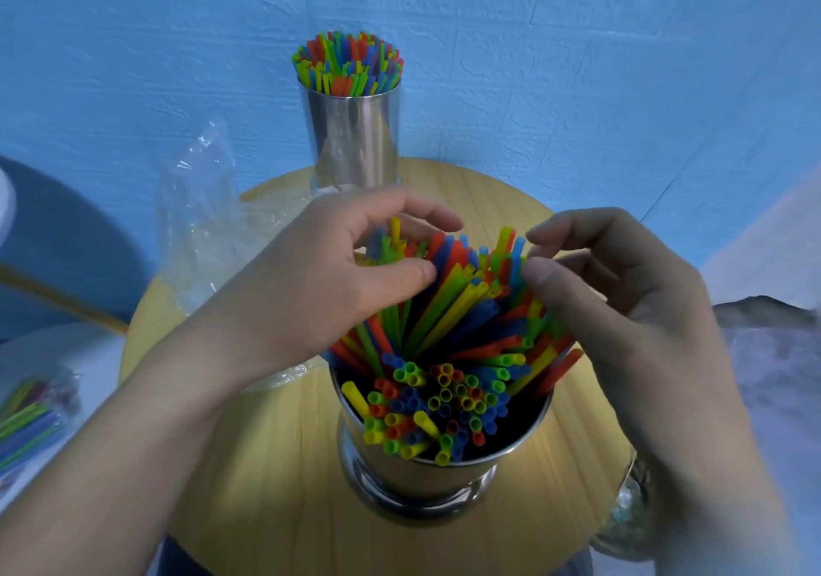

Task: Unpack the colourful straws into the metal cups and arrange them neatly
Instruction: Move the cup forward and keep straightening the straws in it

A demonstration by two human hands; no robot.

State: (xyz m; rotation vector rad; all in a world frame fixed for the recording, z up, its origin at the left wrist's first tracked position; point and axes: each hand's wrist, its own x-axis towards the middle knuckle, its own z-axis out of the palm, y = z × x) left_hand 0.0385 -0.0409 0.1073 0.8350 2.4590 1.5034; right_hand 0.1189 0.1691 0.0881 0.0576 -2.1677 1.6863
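Note:
A metal cup (426,478) stands at the near middle of a round wooden table (275,464), packed with colourful straws (448,344) that lean away from me and fan out. My left hand (324,273) curls its thumb and fingers round the far left tips of these straws. My right hand (622,295) has its thumb and bent fingers against the far right tips. A second metal cup (355,140) at the far edge holds upright straws (348,64).
An empty clear plastic bag (200,220) lies crumpled on the table's left side. A packet of straws (31,420) rests on a white surface at the far left. A glass object (626,518) sits low at the right. A blue wall is behind.

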